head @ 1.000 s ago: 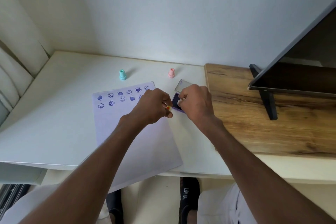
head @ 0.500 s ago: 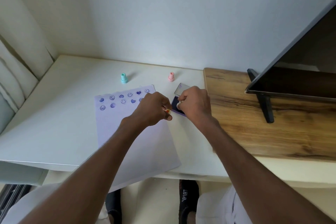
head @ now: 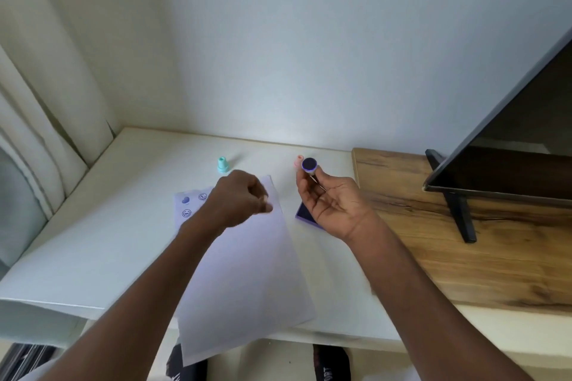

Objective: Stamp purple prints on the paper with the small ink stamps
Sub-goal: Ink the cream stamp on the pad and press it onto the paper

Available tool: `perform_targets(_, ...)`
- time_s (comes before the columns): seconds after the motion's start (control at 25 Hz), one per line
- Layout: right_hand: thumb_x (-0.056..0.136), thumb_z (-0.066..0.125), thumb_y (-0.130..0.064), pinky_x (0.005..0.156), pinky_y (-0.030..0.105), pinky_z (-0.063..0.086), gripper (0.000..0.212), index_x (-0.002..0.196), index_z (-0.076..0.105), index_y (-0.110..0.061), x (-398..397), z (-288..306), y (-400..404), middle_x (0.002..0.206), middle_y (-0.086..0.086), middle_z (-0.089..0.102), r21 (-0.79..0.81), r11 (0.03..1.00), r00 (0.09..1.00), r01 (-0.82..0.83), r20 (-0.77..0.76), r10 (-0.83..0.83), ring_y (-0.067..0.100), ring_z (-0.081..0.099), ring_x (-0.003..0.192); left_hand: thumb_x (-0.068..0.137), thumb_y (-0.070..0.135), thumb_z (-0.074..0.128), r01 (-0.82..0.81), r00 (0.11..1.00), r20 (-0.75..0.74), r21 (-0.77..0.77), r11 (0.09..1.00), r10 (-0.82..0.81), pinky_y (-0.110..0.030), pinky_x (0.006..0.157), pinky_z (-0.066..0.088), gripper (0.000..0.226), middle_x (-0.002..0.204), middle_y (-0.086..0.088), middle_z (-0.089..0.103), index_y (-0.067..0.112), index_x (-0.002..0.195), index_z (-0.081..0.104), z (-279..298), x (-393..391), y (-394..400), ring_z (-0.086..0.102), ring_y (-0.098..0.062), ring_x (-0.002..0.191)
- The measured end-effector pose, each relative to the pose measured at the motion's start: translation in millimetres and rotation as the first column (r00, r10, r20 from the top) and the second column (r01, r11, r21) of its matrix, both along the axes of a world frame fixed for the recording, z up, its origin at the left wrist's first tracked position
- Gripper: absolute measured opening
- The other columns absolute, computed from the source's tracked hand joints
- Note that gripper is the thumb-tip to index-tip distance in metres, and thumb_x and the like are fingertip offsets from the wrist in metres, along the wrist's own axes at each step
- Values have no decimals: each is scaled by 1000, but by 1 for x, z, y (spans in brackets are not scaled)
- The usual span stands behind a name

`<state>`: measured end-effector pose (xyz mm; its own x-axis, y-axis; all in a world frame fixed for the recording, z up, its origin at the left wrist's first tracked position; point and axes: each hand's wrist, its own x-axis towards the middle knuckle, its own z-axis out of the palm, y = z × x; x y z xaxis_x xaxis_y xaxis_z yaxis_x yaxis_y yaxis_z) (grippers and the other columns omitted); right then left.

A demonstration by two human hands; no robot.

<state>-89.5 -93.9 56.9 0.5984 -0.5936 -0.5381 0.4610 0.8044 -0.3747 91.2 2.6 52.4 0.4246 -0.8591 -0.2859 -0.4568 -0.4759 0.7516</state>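
Right hand [head: 332, 207] lifted; fingers clamp stamp [head: 309, 164] | face inked purple, round

We take this for a room in a home: a curtain [head: 46, 139] hangs left of the white worktop [head: 102, 226], and a television [head: 510, 139] stands on a wooden board [head: 464, 257].

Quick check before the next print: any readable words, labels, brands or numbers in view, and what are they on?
White lettering on the black footwear under the desk: upside down and cut off by the frame edge, too blurred to read.
Paper: purple smiley and heart prints only, no words.
Stamp in the right hand: inked face toward the camera, no design legible.
Nothing else carries text.
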Motion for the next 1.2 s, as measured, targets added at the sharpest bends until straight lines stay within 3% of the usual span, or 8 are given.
perform_targets(0.04,97,66,-2,79,31,62,35,131,64,6,5,-2,0,134,16,69,-55,998,997,-13,-70,9,24,75,94,73,22,88,65,981,174,87,994,-79,-31,74,56,23,89,-5,76,12,90,76,-3,2,5,71,-23,85)
perform_targets(0.12,90,73,1,73,33,65,27,118,72,2,19,-9,1,124,16,75,-305,947,915,-97,-403,-36,27,77,82,69,26,89,93,932,323,220,971,-162,-33,77,52,22,93,-1,73,19,83,73,-8,11,17,67,-24,92)
perform_targets(0.2,82,78,-4,83,41,64,19,100,79,-11,34,-20,4,108,10,81,-581,734,622,-352,-731,-280,31,77,90,68,27,89,91,906,374,282,955,-196,-32,77,49,21,98,3,70,25,74,68,-11,22,30,65,-22,94)
perform_targets(0.28,78,80,-12,89,36,58,20,96,82,-20,50,-30,11,104,2,82,-634,511,458,-580,-773,-439,23,74,103,66,31,89,106,884,404,316,943,-235,-31,76,47,24,97,8,68,29,69,65,-11,31,39,63,-19,91)
perform_targets(0.44,82,80,-16,86,28,56,18,99,81,-23,72,-50,21,95,-3,82,-612,353,416,-707,-764,-493,20,75,94,69,29,90,183,868,375,367,912,-325,-35,91,49,21,109,9,71,27,77,70,-14,33,42,64,-18,109)
perform_targets(0.56,86,73,-13,85,31,55,25,107,78,-25,82,-58,22,99,-2,81,-606,323,372,-727,-743,-557,25,74,95,72,24,90,218,865,359,361,907,-351,-36,102,47,20,125,4,71,24,84,73,-20,30,42,61,-20,121)
perform_targets(1.08,87,72,-19,80,38,57,13,98,79,-19,86,-63,30,93,4,81,-554,208,303,-806,-689,-658,33,73,89,75,15,89,241,886,317,311,919,-339,-29,74,40,24,116,0,65,13,96,77,-26,26,42,62,-22,104)
perform_targets(1.2,88,75,-20,75,31,51,14,100,80,-19,84,-64,28,94,3,81,-538,189,286,-821,-675,-680,29,74,88,75,13,90,243,890,299,326,913,-344,-31,72,41,27,122,-2,61,11,99,77,-24,25,40,61,-26,107)
